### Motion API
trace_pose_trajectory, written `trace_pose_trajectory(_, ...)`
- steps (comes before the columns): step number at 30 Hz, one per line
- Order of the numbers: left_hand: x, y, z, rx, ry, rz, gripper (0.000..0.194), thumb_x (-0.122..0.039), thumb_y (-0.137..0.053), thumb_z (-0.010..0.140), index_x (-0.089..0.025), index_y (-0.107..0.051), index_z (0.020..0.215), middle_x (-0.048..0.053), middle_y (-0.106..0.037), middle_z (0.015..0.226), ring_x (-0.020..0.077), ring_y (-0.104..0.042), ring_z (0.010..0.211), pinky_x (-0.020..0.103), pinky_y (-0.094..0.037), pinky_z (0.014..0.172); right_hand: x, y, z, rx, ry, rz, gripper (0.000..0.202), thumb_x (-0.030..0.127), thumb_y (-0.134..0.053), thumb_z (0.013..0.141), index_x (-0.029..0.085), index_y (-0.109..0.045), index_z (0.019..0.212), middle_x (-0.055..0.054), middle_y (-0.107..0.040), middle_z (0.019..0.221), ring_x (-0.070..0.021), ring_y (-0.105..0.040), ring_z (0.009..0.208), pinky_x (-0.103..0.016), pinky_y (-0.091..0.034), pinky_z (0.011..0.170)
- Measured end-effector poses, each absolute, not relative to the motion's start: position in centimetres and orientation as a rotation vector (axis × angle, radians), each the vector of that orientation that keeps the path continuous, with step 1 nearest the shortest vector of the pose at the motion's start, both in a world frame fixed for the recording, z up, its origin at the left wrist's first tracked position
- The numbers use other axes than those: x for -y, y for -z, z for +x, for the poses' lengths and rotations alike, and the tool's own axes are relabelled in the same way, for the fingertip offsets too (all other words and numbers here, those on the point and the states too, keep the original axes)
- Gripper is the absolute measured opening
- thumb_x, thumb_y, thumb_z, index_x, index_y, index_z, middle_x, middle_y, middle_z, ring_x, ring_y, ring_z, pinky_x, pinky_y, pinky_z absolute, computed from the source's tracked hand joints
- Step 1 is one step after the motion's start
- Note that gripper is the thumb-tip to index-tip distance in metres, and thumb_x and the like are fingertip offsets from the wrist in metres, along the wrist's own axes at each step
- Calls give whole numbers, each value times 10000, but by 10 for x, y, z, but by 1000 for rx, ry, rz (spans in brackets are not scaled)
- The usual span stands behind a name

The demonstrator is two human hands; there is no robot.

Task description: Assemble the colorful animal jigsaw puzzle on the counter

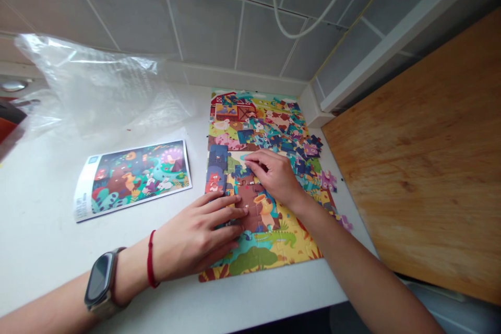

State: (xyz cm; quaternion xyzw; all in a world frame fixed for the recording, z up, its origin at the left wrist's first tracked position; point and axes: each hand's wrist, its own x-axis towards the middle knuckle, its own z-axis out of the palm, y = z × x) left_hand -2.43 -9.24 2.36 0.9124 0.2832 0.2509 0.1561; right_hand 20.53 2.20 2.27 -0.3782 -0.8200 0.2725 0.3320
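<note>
My left hand (203, 229) lies flat with its fingers stretched over the lower left of a colourful jigsaw puzzle (254, 261). Its fingertips touch joined pieces that show a brown bear (246, 201). Above them, my right hand (274, 169) is pinched, thumb and index finger together, low over the middle of the puzzle. Whatever sits between those fingertips is hidden. Loose puzzle pieces (276, 141) lie heaped across the upper part, over a farm picture with a red barn (237, 104) and a cow (278, 119). Some pink pieces (327, 181) rest at the right edge.
Left of the puzzle lies a printed picture sheet (141, 177) with a forest animal scene. A crumpled clear plastic bag (94, 88) is behind it on the white counter (164, 302). A wooden board (422, 156) stands at the right. Grey tiles and a hanging white cable (291, 35) are at the back.
</note>
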Motion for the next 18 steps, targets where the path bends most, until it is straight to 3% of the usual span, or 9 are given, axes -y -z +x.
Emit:
trace_pose_trajectory(6,93,-22,-26,-806,-714,2625,254,-266,-587,1055,-205,-713,1268,85,-715,1407,277,-634,1359,446,-420,1238,-20,-29,218,2296,-817,-952,211,222,-784,939,295,-806,1136,-60,-727,1135,-224,-706,1084,-403,-591,991)
trace_pose_trajectory(18,92,-23,-26,-814,-736,2611,269,-282,-596,1058,-226,-702,1298,87,-721,1396,252,-665,1317,419,-410,1252,-20,-27,218,2390,-782,-852,249,189,-704,993,344,-826,1145,-69,-682,1146,-235,-657,1107,-437,-597,984)
